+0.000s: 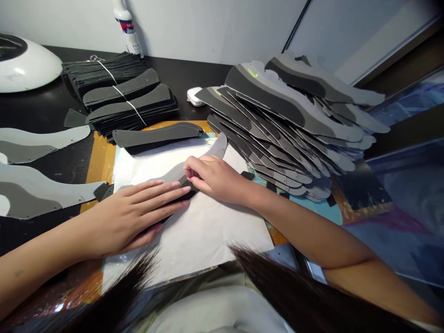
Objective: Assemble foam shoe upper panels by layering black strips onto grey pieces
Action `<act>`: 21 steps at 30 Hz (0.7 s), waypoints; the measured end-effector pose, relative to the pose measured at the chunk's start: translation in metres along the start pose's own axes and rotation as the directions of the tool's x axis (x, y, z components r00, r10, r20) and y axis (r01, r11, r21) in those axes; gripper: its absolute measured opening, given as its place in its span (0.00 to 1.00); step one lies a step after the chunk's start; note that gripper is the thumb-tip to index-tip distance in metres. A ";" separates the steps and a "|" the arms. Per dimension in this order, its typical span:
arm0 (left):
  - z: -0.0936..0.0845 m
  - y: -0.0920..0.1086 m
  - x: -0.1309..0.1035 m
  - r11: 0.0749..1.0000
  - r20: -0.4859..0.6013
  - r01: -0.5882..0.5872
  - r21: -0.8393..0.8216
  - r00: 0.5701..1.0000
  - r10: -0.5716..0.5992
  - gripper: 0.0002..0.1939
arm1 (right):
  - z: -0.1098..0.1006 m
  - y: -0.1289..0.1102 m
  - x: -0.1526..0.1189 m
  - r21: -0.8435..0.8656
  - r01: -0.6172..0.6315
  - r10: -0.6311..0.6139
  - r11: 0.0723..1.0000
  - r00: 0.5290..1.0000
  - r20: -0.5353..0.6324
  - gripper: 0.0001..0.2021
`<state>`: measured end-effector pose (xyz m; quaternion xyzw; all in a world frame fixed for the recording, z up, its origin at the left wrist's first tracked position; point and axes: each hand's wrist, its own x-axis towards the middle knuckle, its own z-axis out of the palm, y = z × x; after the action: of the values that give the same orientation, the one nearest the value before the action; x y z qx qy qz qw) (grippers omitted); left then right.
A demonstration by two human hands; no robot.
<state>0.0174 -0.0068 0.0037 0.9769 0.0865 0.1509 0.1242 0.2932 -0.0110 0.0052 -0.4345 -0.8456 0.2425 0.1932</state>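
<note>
My left hand (135, 217) lies flat, fingers stretched out, over a curved grey and black piece (218, 146) on white paper (208, 240). Beside its fingertips, my right hand (215, 178) is closed in a pinch on the same piece; whatever its fingertips hold is hidden. The piece's light grey end shows beyond my right hand, and much of the rest lies under my left hand. Just behind the piece rests a small stack of dark curved strips (156, 135).
Grey layered pieces (284, 115) are piled at the right. Tied black strips (128, 99) sit at the back left, near a white bottle (127, 27) and a small white case (195, 96). Two grey pieces (38, 185) lie left. A white rounded device (34, 69) stands behind.
</note>
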 end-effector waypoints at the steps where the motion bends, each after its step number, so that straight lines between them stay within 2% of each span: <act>1: 0.000 -0.001 0.001 1.000 0.017 -0.013 -0.012 1.000 0.013 0.35 | -0.001 0.000 0.000 0.012 0.003 -0.003 1.000 1.000 0.000 0.04; 6: 0.000 -0.005 0.001 0.999 0.087 0.018 -0.044 0.996 -0.014 0.38 | -0.008 0.002 0.001 0.102 0.023 -0.027 0.995 0.999 0.037 0.05; 9: 0.001 -0.006 -0.002 0.997 0.142 0.040 -0.058 0.989 -0.032 0.39 | -0.011 0.002 0.001 0.082 0.025 -0.031 0.996 0.997 0.064 0.05; 16: 0.001 -0.006 -0.003 0.999 0.116 0.015 -0.033 0.993 -0.011 0.38 | -0.015 0.007 0.001 -0.067 0.081 -0.075 0.994 0.993 0.086 0.03; 21: 0.000 -0.005 -0.004 0.999 0.149 -0.004 0.048 0.989 -0.003 0.38 | -0.020 0.015 0.002 0.011 0.106 -0.106 0.994 0.988 0.109 0.03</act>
<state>0.0127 -0.0025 0.0016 0.9882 0.0803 0.0755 0.1066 0.3120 0.0026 0.0128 -0.3745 -0.8762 0.2575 0.1604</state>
